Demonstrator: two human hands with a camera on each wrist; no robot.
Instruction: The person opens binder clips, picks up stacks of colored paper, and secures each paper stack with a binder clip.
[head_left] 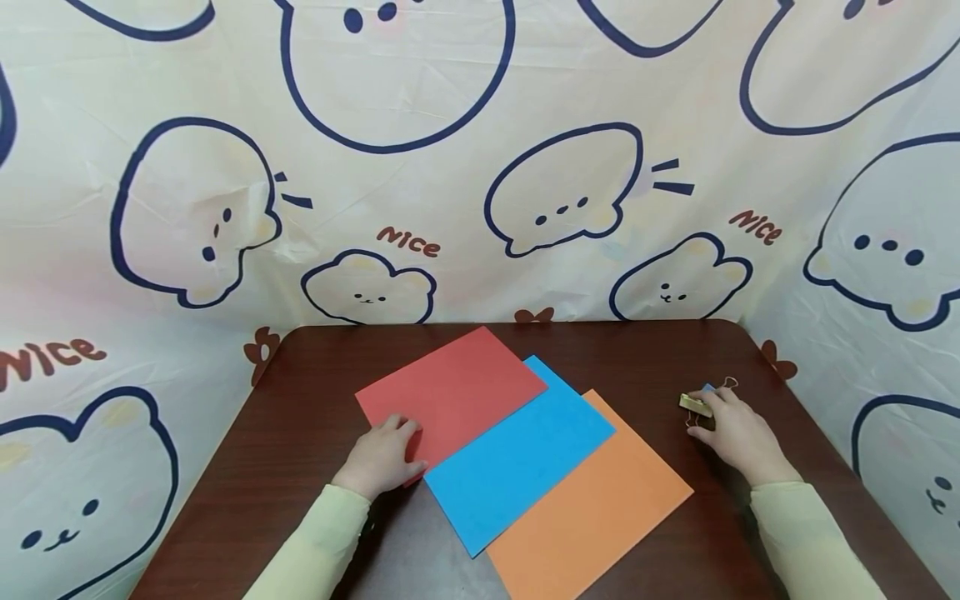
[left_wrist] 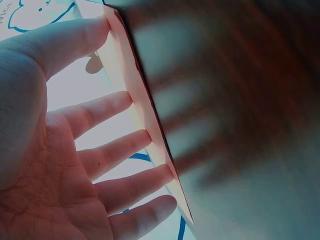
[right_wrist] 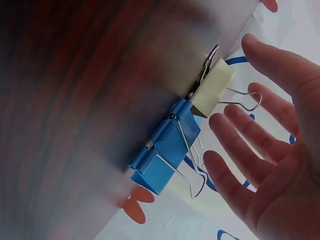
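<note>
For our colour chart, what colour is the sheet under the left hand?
The sheet is red, seen best in the head view.

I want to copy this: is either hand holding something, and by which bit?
Nothing is held: the left hand touches the red paper, and the right hand is beside the clips.

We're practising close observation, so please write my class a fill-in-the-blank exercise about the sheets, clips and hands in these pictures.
1. The left hand touches the thin rectangular sheet coloured ____.
2. The thin blue rectangular sheet partly covers the large sheet coloured ____.
3. The right hand is beside a yellow binder clip with wire handles and a wider binder clip coloured ____.

Missing words: red; orange; blue.
</note>
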